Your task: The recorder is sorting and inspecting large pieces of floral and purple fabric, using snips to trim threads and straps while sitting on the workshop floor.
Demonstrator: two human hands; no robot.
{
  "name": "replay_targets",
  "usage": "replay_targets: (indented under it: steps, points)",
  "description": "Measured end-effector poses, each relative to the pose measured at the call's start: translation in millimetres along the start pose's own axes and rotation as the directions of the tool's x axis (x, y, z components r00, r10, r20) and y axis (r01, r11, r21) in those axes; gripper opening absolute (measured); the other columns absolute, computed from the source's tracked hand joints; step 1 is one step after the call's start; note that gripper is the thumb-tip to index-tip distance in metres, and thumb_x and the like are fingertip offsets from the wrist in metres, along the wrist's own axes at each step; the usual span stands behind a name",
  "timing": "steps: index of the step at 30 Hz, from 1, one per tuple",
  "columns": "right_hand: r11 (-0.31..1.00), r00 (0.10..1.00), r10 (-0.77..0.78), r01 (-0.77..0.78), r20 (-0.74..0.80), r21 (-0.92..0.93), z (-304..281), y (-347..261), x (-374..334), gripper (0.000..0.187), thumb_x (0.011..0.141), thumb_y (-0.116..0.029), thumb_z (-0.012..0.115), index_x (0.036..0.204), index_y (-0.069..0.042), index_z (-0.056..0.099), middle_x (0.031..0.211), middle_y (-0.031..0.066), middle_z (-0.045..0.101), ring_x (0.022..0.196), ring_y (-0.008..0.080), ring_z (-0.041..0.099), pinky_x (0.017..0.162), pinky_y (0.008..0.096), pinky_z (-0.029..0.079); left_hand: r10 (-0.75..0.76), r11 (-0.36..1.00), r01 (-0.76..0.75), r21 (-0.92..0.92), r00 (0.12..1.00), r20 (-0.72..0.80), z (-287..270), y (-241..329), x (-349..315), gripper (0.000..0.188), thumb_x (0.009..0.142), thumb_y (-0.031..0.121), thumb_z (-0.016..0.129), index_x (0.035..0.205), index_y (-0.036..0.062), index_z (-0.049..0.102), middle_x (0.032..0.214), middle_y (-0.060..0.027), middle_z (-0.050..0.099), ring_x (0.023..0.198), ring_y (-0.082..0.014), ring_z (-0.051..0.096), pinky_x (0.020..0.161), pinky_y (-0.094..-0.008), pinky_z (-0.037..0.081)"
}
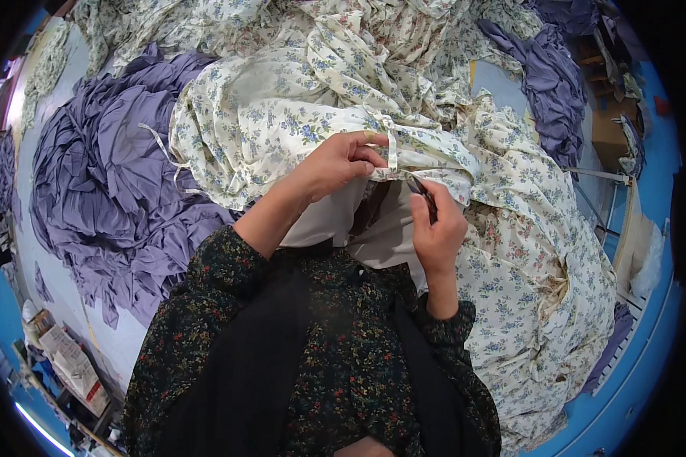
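Observation:
White fabric with blue flower sprigs (270, 129) is spread in folds before me. My left hand (339, 164) is closed, its fingers pinching the hem of this fabric where a narrow tie strip (392, 148) stands up by the fingertips. In my right hand (440, 232) is a pair of small dark thread snips (425, 199), gripped with the blades pointing toward the hem, close to the left fingertips. Whether the blades touch the cloth I cannot tell. Another thin tie (158, 141) trails off the fabric's left end.
A big heap of crumpled purple cloth (114, 175) lies on the grey table (76, 266) to the left. More floral fabric (533, 274) hangs down at the right. Purple cloth (552, 91) and a cardboard box (608, 126) are at the far right. Wrapped bundles (72, 365) sit at the lower left.

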State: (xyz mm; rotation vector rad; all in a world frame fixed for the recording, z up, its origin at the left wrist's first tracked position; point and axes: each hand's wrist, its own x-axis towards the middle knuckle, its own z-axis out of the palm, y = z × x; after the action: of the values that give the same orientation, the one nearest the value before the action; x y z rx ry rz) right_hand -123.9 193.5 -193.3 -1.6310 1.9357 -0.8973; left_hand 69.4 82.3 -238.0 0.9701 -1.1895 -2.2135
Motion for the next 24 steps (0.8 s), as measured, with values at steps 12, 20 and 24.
replay_targets:
  steps: [12, 20, 24]
  points:
    - [0.904, 0.919, -0.394, 0.386, -0.011, -0.182, 14.1, 5.2, 21.7, 0.021, 0.086, -0.024, 0.07, 0.098, -0.007, 0.066, 0.076, 0.0082, 0.061, 0.067, 0.0303, 0.062, 0.059, 0.0384, 0.048, -0.01, 0.998, 0.01, -0.055, 1.0, -0.017, -1.9, 3.2, -0.9, 0.054, 0.087, -0.006, 0.061, 0.139, -0.0058, 0.045, 0.097, -0.0028, 0.069, 0.089, -0.0066, 0.06, 0.084, -0.0208, 0.046]
    - [0.887, 0.895, -0.445, 0.445, 0.028, -0.122, 12.5, 3.2, 28.8, 0.021, 0.084, -0.023, 0.072, 0.098, -0.008, 0.067, 0.076, 0.0074, 0.063, 0.063, 0.0279, 0.063, 0.057, 0.0363, 0.047, -0.002, 0.999, 0.001, -0.042, 1.0, -0.022, -1.2, 3.5, 0.7, 0.054, 0.086, -0.007, 0.06, 0.138, -0.0074, 0.045, 0.096, -0.0044, 0.069, 0.088, -0.0072, 0.06, 0.084, -0.0219, 0.046]
    - [0.968, 0.966, -0.253, 0.252, -0.063, -0.025, 10.4, 11.6, 22.4, 0.024, 0.085, -0.024, 0.074, 0.098, -0.005, 0.066, 0.067, 0.0077, 0.058, 0.053, 0.0231, 0.057, 0.051, 0.0336, 0.045, 0.003, 0.999, -0.004, -0.034, 0.999, -0.033, -1.1, 5.5, 0.9, 0.053, 0.086, -0.007, 0.06, 0.137, -0.0088, 0.046, 0.093, -0.0053, 0.068, 0.088, -0.0083, 0.06, 0.084, -0.0227, 0.046]
